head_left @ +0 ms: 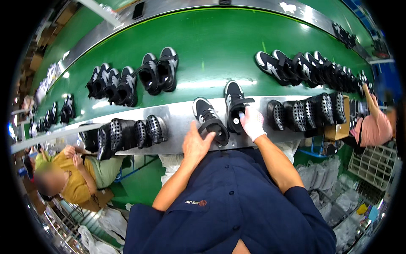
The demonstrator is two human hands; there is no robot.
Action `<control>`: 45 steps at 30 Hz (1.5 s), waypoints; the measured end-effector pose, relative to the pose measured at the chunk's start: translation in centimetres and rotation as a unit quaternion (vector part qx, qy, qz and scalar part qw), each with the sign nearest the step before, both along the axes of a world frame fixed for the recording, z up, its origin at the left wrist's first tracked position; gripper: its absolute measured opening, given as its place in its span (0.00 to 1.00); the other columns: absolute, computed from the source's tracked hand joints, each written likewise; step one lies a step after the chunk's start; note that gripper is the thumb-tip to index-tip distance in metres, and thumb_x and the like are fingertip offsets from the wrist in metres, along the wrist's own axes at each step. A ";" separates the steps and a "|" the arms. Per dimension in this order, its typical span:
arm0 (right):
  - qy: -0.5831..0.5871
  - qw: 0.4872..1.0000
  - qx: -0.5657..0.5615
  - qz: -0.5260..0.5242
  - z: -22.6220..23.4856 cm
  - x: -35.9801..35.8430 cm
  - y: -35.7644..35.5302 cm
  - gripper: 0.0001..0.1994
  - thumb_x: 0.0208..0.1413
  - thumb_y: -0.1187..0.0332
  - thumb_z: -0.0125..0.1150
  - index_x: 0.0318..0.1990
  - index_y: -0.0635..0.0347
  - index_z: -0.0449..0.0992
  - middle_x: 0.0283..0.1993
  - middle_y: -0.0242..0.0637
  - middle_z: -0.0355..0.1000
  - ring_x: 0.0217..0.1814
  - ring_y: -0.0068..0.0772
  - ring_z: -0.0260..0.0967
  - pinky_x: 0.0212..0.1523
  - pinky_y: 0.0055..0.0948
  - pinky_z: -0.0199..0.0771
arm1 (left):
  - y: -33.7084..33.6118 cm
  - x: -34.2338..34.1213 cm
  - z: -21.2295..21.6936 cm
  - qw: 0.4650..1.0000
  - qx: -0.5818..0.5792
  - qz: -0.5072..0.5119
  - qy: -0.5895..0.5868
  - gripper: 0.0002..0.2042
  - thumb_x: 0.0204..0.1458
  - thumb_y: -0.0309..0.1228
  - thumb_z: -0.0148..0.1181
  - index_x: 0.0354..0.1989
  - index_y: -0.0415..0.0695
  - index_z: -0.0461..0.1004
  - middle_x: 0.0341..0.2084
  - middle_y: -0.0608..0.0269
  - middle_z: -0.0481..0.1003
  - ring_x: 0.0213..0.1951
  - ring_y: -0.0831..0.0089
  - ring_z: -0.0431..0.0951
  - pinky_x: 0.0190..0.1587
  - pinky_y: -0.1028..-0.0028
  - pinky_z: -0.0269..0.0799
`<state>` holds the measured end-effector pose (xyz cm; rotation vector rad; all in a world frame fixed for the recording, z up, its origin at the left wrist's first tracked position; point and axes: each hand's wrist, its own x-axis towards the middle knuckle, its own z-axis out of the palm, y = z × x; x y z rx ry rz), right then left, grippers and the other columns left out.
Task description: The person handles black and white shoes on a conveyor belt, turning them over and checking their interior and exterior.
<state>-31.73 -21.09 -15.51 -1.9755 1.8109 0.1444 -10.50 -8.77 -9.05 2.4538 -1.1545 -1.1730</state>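
Observation:
Two black sneakers with grey-white toes lie side by side before me on the metal ledge, toes pointing away. Beside the left sneaker [206, 111], at its heel, is my bare left hand [196, 142], its index finger and thumb spread apart around the edge. My right hand [253, 122], in a white glove, is at the opening of the right sneaker [233, 95], with a fingertip reaching inside the collar. This sneaker's strap [243, 102] sticks out to the right, loose, above the glove. Some of the gloved fingers are hidden.
Black shoe lasts with holes stand on the metal ledge [182, 127] to the left [120, 133] and right [294, 115]. More sneakers [158, 70] rest on the green belt [211, 42]. One person [74, 178] sits at left; another [374, 127] works at far right.

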 end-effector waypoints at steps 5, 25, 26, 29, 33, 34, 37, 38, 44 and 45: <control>-0.001 0.995 0.051 0.082 1.5 -2.1 1.8 0.15 0.55 0.55 0.68 0.39 0.58 0.81 0.41 0.53 0.80 0.48 0.58 0.79 0.48 0.53 0.78 | -1.2 -1.6 -5.6 0.970 -0.189 -0.050 0.142 0.46 0.50 0.33 0.73 0.75 0.35 0.53 0.61 0.33 0.69 0.62 0.37 0.70 0.65 0.53 0.67; -0.334 0.932 0.138 0.040 12.9 8.2 6.9 0.19 0.62 0.56 0.69 0.48 0.65 0.78 0.38 0.44 0.81 0.37 0.31 0.79 0.41 0.37 0.77 | 9.9 13.5 6.6 0.835 -0.369 0.098 -0.397 0.18 0.50 0.31 0.75 0.47 0.35 0.80 0.43 0.50 0.79 0.45 0.49 0.77 0.49 0.56 0.74; -0.380 0.917 0.119 0.027 12.4 8.9 7.4 0.20 0.62 0.56 0.69 0.50 0.66 0.77 0.43 0.43 0.81 0.41 0.29 0.79 0.43 0.36 0.78 | 9.1 11.9 7.8 0.835 -0.406 0.074 -0.365 0.19 0.49 0.30 0.76 0.47 0.35 0.80 0.43 0.49 0.79 0.44 0.49 0.77 0.48 0.56 0.74; -0.588 0.704 0.365 -0.160 13.6 12.0 9.0 0.19 0.64 0.62 0.68 0.57 0.62 0.74 0.52 0.35 0.78 0.53 0.23 0.75 0.53 0.30 0.76 | 6.6 6.8 8.8 0.858 -0.481 -0.050 -0.174 0.21 0.44 0.30 0.79 0.44 0.36 0.79 0.44 0.50 0.79 0.45 0.50 0.77 0.48 0.58 0.74; -0.609 0.591 0.484 -0.213 15.4 9.5 7.7 0.18 0.62 0.66 0.67 0.58 0.58 0.76 0.51 0.32 0.78 0.53 0.24 0.75 0.56 0.30 0.75 | 2.9 5.0 8.1 0.884 -0.464 -0.004 0.065 0.24 0.48 0.33 0.74 0.52 0.38 0.75 0.46 0.51 0.78 0.53 0.57 0.75 0.54 0.62 0.74; -0.592 0.589 0.510 -0.206 15.6 8.4 7.6 0.19 0.62 0.64 0.67 0.58 0.59 0.76 0.52 0.32 0.78 0.53 0.24 0.75 0.57 0.30 0.75 | 1.5 4.6 7.2 0.884 -0.424 0.044 0.193 0.27 0.50 0.34 0.73 0.58 0.38 0.73 0.48 0.52 0.78 0.54 0.61 0.76 0.54 0.65 0.75; -0.521 0.732 0.432 -0.079 15.6 6.3 7.9 0.27 0.62 0.55 0.65 0.63 0.63 0.73 0.51 0.36 0.79 0.55 0.31 0.76 0.58 0.32 0.73 | -2.0 3.8 5.4 0.849 -0.281 0.063 0.443 0.17 0.56 0.28 0.69 0.52 0.37 0.77 0.44 0.59 0.81 0.46 0.72 0.78 0.51 0.72 0.74; -0.494 0.788 0.362 -0.061 15.6 5.8 8.2 0.28 0.63 0.53 0.65 0.63 0.64 0.72 0.50 0.39 0.79 0.54 0.34 0.77 0.56 0.33 0.74 | -2.7 3.3 4.7 0.832 -0.271 0.057 0.481 0.12 0.56 0.26 0.68 0.48 0.37 0.80 0.40 0.61 0.82 0.43 0.75 0.79 0.50 0.73 0.74; -0.134 0.982 0.046 0.122 18.0 4.2 10.7 0.29 0.58 0.44 0.67 0.48 0.65 0.75 0.40 0.53 0.80 0.43 0.57 0.80 0.44 0.49 0.79 | -1.8 -0.5 0.8 0.848 -0.278 0.213 0.397 0.05 0.56 0.22 0.67 0.39 0.39 0.81 0.33 0.64 0.81 0.34 0.79 0.79 0.41 0.77 0.74; -0.148 0.982 0.062 0.098 17.2 3.8 10.9 0.27 0.59 0.45 0.67 0.46 0.65 0.75 0.37 0.53 0.79 0.40 0.58 0.80 0.43 0.49 0.79 | -1.8 -0.8 0.3 0.862 -0.273 0.206 0.373 0.04 0.55 0.23 0.67 0.38 0.39 0.81 0.32 0.65 0.81 0.33 0.79 0.78 0.38 0.77 0.73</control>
